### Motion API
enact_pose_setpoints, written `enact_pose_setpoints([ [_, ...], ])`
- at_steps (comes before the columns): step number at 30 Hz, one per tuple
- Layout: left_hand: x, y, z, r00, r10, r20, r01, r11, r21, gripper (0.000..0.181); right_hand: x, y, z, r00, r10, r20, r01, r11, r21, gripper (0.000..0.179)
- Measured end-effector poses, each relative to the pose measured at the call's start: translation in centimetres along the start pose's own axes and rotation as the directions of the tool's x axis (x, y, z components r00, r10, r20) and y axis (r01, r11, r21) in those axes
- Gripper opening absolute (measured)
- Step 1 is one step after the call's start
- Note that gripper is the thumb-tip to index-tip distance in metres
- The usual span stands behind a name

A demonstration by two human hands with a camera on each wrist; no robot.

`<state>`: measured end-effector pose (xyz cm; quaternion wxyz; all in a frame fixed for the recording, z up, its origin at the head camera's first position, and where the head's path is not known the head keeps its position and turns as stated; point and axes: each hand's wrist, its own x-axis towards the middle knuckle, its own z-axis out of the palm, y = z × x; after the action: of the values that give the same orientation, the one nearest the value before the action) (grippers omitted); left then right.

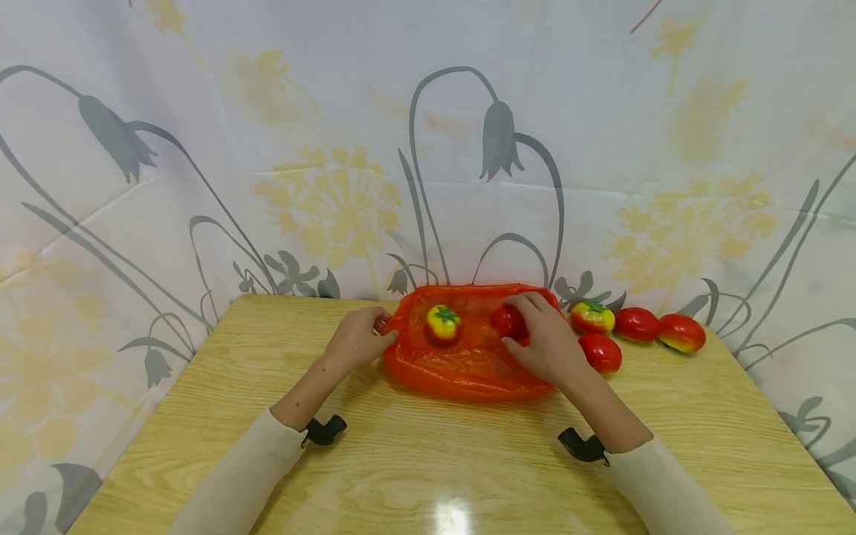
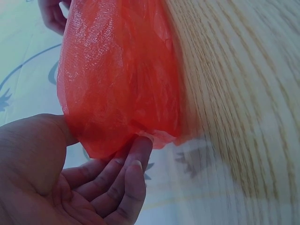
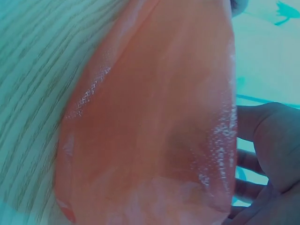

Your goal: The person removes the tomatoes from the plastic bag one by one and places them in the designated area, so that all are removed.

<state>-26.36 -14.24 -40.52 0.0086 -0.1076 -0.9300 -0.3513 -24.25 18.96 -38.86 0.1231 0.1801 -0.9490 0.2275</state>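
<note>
An orange-red plastic bag (image 1: 461, 383) lies with its mouth spread on the table. My left hand (image 1: 357, 338) pinches the bag's left edge between thumb and fingers; the left wrist view shows the thin plastic (image 2: 122, 84) in its grip. Inside the bag, on the left, sits a yellow-and-red fruit (image 1: 443, 325) with a green leafy top. My right hand (image 1: 545, 338) reaches into the right side, thumb and fingers curled round a smooth red fruit (image 1: 506, 321). In the right wrist view the bag wall (image 3: 154, 103) hides that fruit and part of the hand.
To the right of the bag lie a yellow-red fruit with a green top (image 1: 592, 318), a red fruit (image 1: 637, 325), a red-and-yellow fruit (image 1: 681, 332) and another red one (image 1: 600, 353). A flower-patterned cloth (image 1: 321, 111) hangs behind the wooden table (image 1: 414, 461).
</note>
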Motion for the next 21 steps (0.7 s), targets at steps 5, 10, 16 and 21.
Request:
enact_pose_setpoints([
  [5,-0.1,-0.1,0.0,1.000,-0.005,0.003,0.005,1.000,-0.007,0.023,-0.4,-0.4,-0.4,0.999,-0.017,-0.029,0.018,0.999,0.031,0.061],
  [10,0.0,-0.2,0.0,1.000,-0.003,0.002,0.003,1.000,-0.002,0.023,-0.7,-0.7,-0.8,0.999,-0.028,-0.037,0.029,0.999,0.046,0.059],
  [16,-0.1,-0.2,0.0,1.000,0.002,0.001,-0.002,1.000,-0.004,0.023,-1.2,-0.9,-1.1,0.998,-0.034,-0.045,0.035,0.999,0.038,0.060],
  [21,-0.1,-0.1,-0.1,1.000,-0.001,-0.002,0.001,1.000,-0.006,0.023,-1.8,-0.8,-1.4,0.998,-0.030,-0.053,0.032,0.999,0.030,0.062],
])
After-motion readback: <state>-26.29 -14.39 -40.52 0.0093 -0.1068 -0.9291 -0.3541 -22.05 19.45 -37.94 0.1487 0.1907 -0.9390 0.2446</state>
